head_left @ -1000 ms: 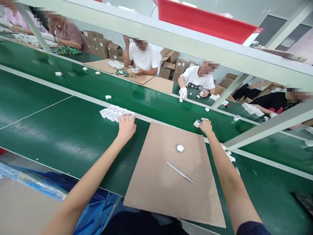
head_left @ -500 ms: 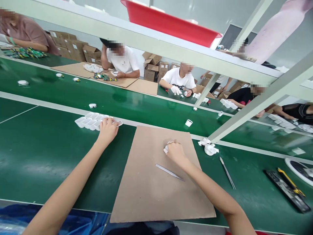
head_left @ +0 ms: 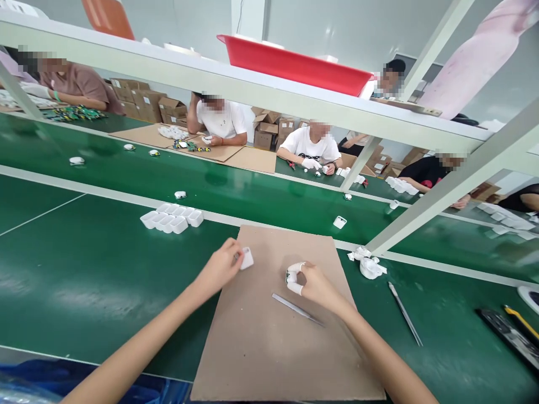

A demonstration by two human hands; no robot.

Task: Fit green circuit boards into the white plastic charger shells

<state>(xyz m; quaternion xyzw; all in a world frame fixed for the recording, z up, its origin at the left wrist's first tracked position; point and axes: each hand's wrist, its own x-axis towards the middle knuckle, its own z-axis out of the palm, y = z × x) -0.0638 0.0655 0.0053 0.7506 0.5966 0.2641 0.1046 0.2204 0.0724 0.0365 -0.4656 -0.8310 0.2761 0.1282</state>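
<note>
A brown cardboard sheet (head_left: pixel 269 359) lies before the person. On its middle, nearer than either hand, rest metal tweezers (head_left: pixel 297 309), their long axis slanting from far left to near right; the right hand is the nearer of the two to them. The right hand (head_left: pixel 314 283), with white covers on its fingertips, is over the right part of the sheet, thumb and finger closed on a small white-and-green piece (head_left: pixel 289 277). The left hand (head_left: pixel 221 266) is at the sheet's far left edge, fingertips pinched together on a white case (head_left: pixel 247 258). That case lies left of the right hand's piece and slightly farther off, with bare cardboard between; the two do not touch. Whether the case's hollow faces the piece cannot be told.

Right of the sheet lie a second pair of tweezers (head_left: pixel 405 313) and, farther, some crumpled white material (head_left: pixel 371 268). Beyond its far left corner stands a cluster of white cases (head_left: pixel 170 217). Past its far edge runs a green belt (head_left: pixel 252 188) carrying a loose white case (head_left: pixel 339 222), with co-workers seated opposite.
</note>
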